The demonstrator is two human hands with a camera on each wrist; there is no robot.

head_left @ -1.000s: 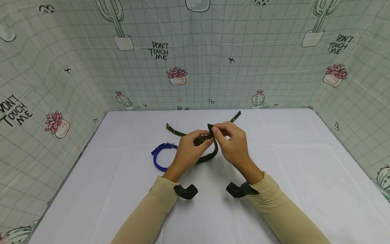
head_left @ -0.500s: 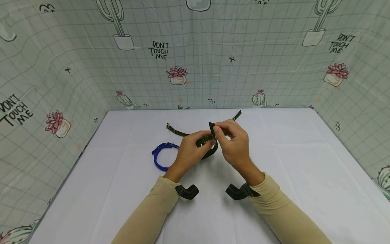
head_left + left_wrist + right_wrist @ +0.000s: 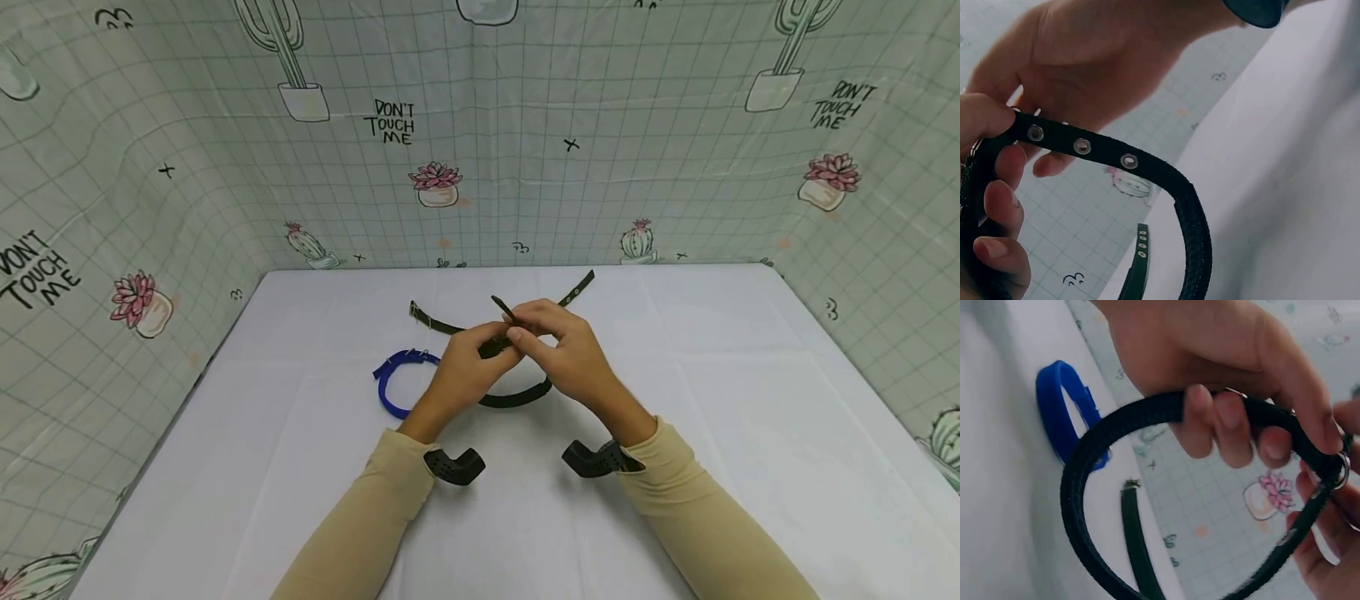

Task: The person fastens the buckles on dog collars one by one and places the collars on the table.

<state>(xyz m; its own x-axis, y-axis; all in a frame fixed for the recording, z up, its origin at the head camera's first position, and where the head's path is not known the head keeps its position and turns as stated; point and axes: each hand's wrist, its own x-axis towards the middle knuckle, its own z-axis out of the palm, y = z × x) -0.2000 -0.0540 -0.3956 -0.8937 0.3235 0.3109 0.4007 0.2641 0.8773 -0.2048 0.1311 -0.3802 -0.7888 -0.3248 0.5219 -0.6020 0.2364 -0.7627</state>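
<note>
A dark collar (image 3: 517,400) with metal eyelets is bent into a loop between both hands. My left hand (image 3: 468,362) grips it near the buckle end, with several fingers curled around the band in the right wrist view. Thumb and fingers of my right hand (image 3: 566,350) pinch the strap right beside the left fingertips. A thin strap end (image 3: 502,307) sticks up above the hands. The right wrist view shows a metal ring (image 3: 1344,470) where the strap meets the band. The buckle is mostly hidden by fingers.
A blue collar (image 3: 405,358), buckled into a ring, lies left of the left hand. Behind the hands a green collar (image 3: 435,325) lies stretched out, its eyelet end (image 3: 579,286) towards the back right. A patterned cloth wall (image 3: 495,208) rises behind the white table (image 3: 712,400).
The strap end stood upright and now tips to the left. My right hand has moved left against the left hand, and the collar's loop shows wider below them.
</note>
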